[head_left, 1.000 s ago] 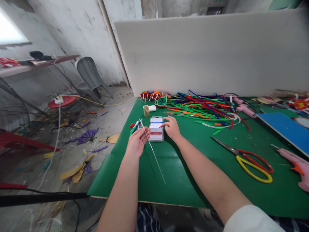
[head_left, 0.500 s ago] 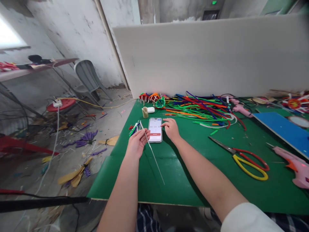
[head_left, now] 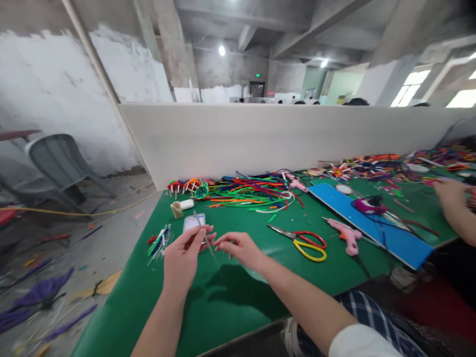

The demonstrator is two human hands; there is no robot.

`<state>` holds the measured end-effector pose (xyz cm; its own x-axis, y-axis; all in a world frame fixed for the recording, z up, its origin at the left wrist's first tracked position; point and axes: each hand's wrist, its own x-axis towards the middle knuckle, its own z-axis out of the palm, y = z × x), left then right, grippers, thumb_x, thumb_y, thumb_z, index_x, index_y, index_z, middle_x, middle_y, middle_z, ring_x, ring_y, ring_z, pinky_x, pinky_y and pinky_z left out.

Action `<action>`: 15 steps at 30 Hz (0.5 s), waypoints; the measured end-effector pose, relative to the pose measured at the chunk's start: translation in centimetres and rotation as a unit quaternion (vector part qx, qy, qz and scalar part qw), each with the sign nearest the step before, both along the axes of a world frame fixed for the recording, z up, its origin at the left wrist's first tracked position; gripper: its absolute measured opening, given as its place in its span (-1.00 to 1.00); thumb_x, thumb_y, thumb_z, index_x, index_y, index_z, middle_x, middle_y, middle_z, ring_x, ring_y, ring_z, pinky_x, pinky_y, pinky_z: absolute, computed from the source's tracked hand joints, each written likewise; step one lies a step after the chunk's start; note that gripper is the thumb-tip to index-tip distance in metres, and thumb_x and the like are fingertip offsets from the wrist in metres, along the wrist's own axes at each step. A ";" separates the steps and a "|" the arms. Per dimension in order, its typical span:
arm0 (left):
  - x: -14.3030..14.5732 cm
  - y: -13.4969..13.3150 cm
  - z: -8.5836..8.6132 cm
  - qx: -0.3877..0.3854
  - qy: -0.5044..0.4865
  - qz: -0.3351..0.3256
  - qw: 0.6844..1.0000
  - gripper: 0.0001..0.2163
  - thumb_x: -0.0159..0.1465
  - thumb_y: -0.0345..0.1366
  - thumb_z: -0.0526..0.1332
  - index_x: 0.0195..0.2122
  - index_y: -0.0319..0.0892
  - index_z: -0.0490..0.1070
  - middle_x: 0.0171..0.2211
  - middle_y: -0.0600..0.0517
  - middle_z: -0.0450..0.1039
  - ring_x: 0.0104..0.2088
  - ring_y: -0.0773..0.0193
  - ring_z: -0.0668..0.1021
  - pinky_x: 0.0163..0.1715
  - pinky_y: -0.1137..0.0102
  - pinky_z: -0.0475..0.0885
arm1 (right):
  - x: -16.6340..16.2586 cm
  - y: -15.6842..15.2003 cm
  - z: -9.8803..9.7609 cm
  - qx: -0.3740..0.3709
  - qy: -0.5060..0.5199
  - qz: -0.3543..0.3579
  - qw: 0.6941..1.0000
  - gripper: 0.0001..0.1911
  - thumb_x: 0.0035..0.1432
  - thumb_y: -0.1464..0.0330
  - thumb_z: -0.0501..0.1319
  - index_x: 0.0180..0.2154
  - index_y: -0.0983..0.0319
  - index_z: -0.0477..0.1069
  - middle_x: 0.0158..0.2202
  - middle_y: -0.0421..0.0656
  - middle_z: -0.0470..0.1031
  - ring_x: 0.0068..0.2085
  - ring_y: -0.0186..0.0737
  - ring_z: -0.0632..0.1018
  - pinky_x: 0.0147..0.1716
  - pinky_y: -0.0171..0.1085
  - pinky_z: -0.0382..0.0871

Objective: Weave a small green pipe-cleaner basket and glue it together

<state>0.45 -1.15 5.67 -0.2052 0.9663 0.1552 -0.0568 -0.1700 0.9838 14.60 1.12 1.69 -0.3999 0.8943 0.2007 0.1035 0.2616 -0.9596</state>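
Observation:
My left hand [head_left: 185,253] is raised over the green table [head_left: 230,297], its fingers pinched on a thin metal wire [head_left: 205,239] that slants down to the right. A few centimetres to its right, my right hand [head_left: 238,248] hovers with fingers loosely spread and nothing in it. A white phone [head_left: 191,221] lies flat just beyond both hands, partly covered by the left fingers. At the table's left edge rests a small bundle of coloured sticks [head_left: 159,239].
A heap of coloured pipe cleaners [head_left: 253,191] lies at the back by a white board. Red-and-yellow scissors [head_left: 303,243], a pink glue gun [head_left: 345,233] and a blue board [head_left: 368,218] lie to the right. Another person's hand [head_left: 451,193] works at far right. A grey chair [head_left: 55,161] stands left.
The camera has lifted and swung right. My right hand has left the phone screen and drawn back beside the left hand, which still holds the wire.

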 end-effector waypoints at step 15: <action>7.6 0.7 -0.8 -0.093 -0.080 -0.172 0.978 -0.72 -0.03 -0.21 0.28 -0.31 -0.25 0.41 -0.33 -0.05 0.50 -0.37 0.26 0.54 -0.46 0.47 0.46 | 7.3 -4.7 0.8 -0.220 0.147 0.024 0.964 -0.67 -0.22 0.22 0.31 -0.45 0.33 0.35 -0.58 -0.22 0.43 -0.57 -0.36 0.47 -0.52 -0.31 0.37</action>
<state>8.07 -0.50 4.88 0.1286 0.9910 -0.0370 -0.2346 0.0666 0.9698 21.87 -3.59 2.49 -0.4270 0.9005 -0.0825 -0.1913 -0.1791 -0.9650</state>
